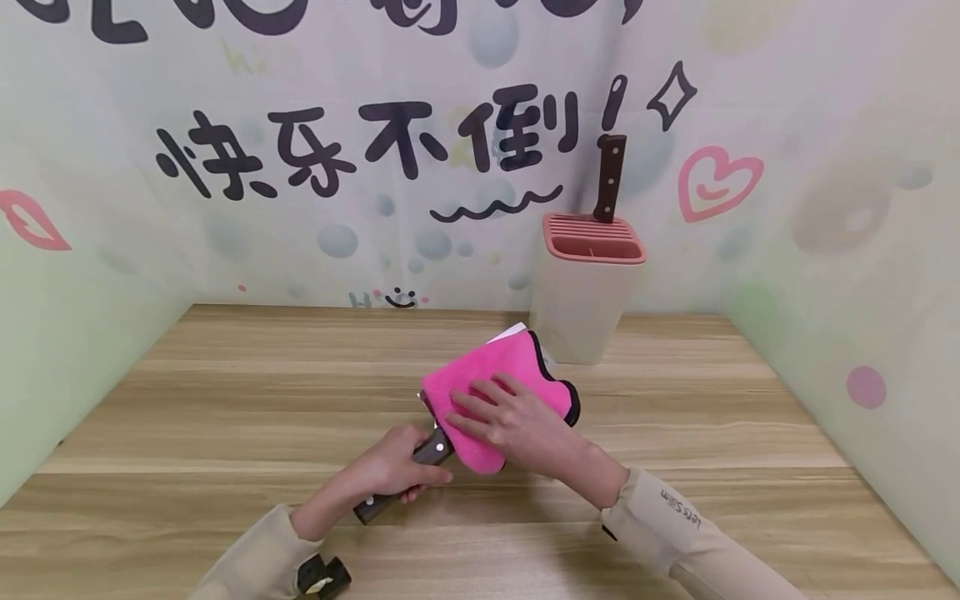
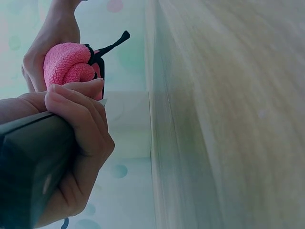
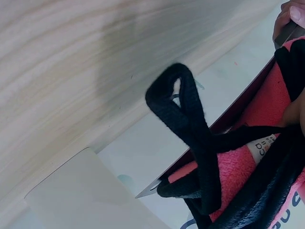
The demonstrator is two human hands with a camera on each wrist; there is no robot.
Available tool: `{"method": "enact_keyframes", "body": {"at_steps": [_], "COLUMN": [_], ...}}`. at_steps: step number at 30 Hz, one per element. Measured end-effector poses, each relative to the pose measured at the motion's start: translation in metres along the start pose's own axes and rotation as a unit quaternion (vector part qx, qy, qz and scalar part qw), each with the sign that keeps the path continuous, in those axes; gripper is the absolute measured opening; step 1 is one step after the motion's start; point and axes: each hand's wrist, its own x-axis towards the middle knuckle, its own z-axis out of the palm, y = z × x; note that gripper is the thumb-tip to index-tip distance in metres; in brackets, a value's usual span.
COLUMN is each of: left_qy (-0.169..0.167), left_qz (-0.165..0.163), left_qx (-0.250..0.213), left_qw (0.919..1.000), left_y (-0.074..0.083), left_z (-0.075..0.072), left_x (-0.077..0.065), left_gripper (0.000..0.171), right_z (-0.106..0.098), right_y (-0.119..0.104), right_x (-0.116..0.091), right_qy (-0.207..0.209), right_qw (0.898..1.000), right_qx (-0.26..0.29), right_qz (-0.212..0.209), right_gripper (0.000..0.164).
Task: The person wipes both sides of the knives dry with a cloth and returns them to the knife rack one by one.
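My left hand (image 1: 397, 462) grips the dark riveted handle (image 1: 432, 448) of a kitchen knife, whose butt end points down toward me. A pink fluffy cloth (image 1: 480, 367) with black edging covers most of the blade. My right hand (image 1: 517, 417) holds the cloth against the blade, its fingers spread over the top and its thumb hidden in the head view. From the right wrist, the blade's pointed tip (image 3: 147, 190) sticks out past the cloth, and a black loop (image 3: 178, 105) hangs from the edging. In the left wrist view the cloth (image 2: 66, 62) looks folded over.
A cream knife block (image 1: 577, 308) with a pink slotted top stands at the back right, just beyond the blade tip. Another knife (image 1: 611, 179) with a brown handle is in it. The wooden table (image 1: 225, 400) is enclosed by printed walls (image 1: 450, 250).
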Motion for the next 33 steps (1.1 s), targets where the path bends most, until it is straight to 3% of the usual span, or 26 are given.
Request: {"method": "enact_keyframes", "body": {"at_steps": [5, 14, 25, 33], "left_qy": [0.010, 0.025, 0.023, 0.025], "left_qz": [0.000, -0.002, 0.014, 0.014], "left_qx": [-0.001, 0.000, 0.005, 0.007], "left_qw": [0.9999, 0.9997, 0.9996, 0.9996], "left_y": [-0.001, -0.002, -0.002, -0.002], "left_z": [0.001, 0.002, 0.002, 0.001], "left_x": [-0.001, -0.001, -0.003, -0.005], "left_gripper": [0.019, 0.019, 0.019, 0.020], "right_z": [0.000, -0.001, 0.006, 0.011], "right_y": [0.002, 0.012, 0.024, 0.033], "right_x": [0.000, -0.005, -0.012, -0.018], "right_qy": [-0.003, -0.046, -0.045, -0.035], "right_qw": [1.000, 0.995, 0.987, 0.984], "right_qx": [0.019, 0.049, 0.062, 0.047], "right_qz": [0.017, 0.074, 0.143, 0.166], "right_gripper": [0.044, 0.048, 0.048, 0.046]}}
